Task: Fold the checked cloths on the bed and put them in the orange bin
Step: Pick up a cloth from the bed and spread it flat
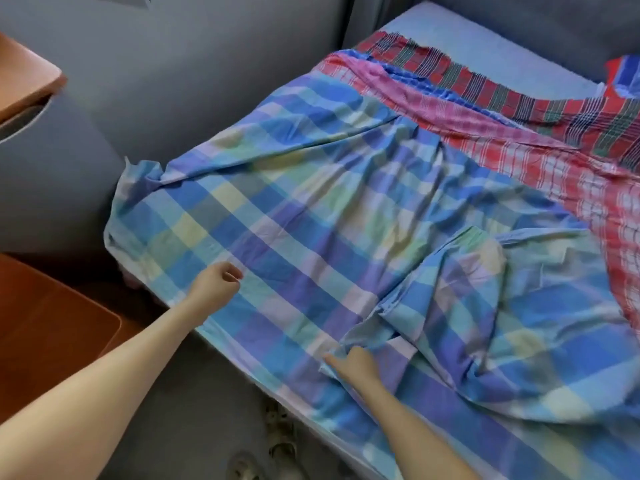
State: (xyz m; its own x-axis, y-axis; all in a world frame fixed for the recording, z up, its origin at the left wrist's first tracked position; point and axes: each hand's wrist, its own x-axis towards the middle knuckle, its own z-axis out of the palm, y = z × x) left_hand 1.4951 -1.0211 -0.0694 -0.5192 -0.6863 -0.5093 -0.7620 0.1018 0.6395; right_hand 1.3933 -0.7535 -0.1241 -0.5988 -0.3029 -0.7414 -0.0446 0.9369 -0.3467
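Head view: a large blue checked cloth lies spread and wrinkled over the bed, one flap turned back on itself at the right. The right hand curls its fingers into that flap's bunched edge near the bed's near side, probably to draw it out flat for folding. The left hand sits over the flat fabric as a loose fist, apparently holding nothing. A red checked cloth waits behind. What looks like the orange bin stands on the floor at left.

Creased matt woven blue checked cloth; thinner red checked cloth; smooth glossy orange bin
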